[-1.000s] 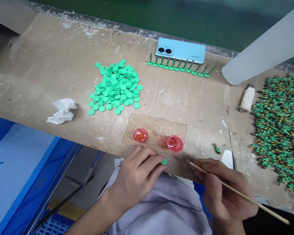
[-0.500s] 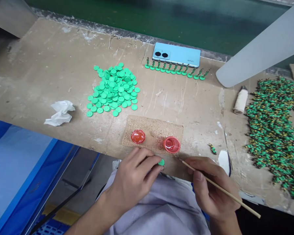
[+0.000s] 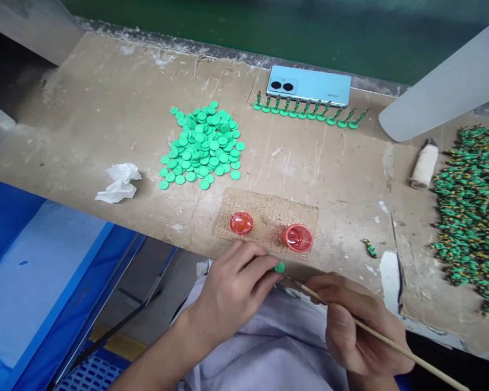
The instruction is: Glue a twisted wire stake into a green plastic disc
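My left hand (image 3: 232, 296) pinches a small green plastic disc (image 3: 279, 266) between its fingertips, just below the front edge of a cork pad (image 3: 269, 207). My right hand (image 3: 358, 326) grips a long thin wooden-handled brush (image 3: 375, 328), and its fine dark tip is right next to the disc. Two glossy red cups stand on the pad, one at the left (image 3: 241, 223) and one at the right (image 3: 298, 238). The left hand's fingers hide the disc's near side. Whether the brush tip touches the disc is too small to tell.
Behind the pad lie a heap of green discs (image 3: 201, 146), a row of small figures on green bases (image 3: 309, 114) and a blue phone (image 3: 309, 86). At the right are a mound of green-yellow parts (image 3: 472, 217) and a white roll (image 3: 424, 165). A crumpled tissue (image 3: 120, 183) lies at the left.
The whole scene has shifted right in view as my head turned. The brush tip has come in from the right, closer to the disc. My left hand still holds the disc.
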Demonstrator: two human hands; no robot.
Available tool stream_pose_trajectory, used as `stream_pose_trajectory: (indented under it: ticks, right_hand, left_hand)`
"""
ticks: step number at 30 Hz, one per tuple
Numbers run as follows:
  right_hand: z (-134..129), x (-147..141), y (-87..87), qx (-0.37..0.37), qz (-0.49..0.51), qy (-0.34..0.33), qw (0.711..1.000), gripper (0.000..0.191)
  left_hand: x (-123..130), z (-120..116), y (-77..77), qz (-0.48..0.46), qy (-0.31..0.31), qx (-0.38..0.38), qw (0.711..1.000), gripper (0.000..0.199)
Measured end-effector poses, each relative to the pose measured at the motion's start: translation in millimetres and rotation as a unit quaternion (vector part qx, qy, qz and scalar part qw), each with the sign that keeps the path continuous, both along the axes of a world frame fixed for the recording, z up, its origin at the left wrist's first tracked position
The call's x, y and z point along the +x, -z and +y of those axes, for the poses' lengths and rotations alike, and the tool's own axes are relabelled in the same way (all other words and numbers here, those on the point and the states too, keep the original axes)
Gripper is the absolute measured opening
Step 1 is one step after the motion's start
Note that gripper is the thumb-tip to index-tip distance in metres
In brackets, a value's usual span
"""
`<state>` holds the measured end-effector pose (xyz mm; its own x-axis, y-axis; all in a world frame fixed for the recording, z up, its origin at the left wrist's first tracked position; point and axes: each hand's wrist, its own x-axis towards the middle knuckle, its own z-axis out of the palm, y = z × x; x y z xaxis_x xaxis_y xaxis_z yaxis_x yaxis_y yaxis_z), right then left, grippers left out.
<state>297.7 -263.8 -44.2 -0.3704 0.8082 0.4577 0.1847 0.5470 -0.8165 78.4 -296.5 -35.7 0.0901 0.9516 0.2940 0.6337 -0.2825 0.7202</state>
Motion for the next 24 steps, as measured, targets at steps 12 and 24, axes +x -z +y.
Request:
stream_pose_trajectory:
  ticks: [12, 24]
  right_hand:
    - [0, 1, 4.4, 0.004, -0.025, -0.001, 1.0, 0.022]
    - [11, -9, -12.6, 0.051, -0.083, -0.037, 0.995, 0.016]
  left_hand:
    - [1, 0, -0.6, -0.002, -0.004, 0.003, 1.0, 0.009]
    - [2, -1, -1.7, -0.008, -0.007, -0.001, 1.0, 0.008]
